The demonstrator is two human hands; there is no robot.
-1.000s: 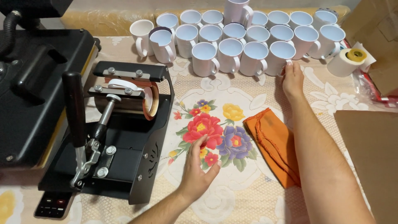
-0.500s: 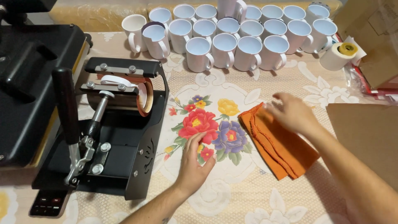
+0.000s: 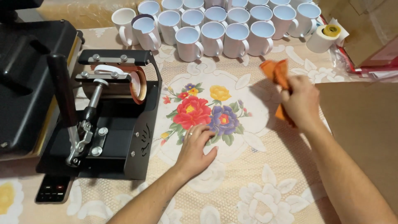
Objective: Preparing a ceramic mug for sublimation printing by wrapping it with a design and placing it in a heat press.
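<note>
The right hand (image 3: 300, 103) squeezes the orange cloth (image 3: 277, 72) at the upper right, up off the table, while the left hand (image 3: 195, 145) lies flat and empty at the middle.

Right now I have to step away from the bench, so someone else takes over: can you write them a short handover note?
Left hand: flat on the flowered tablecloth, holding nothing.
Right hand: gripping the orange cloth, lifted off the table.
White mugs stand in rows at the back, none in hand.
Mug press sits at the left, its clamp holding no mug.
Done: cloth picked up.
Left: no mug has been brought to the press.
</note>
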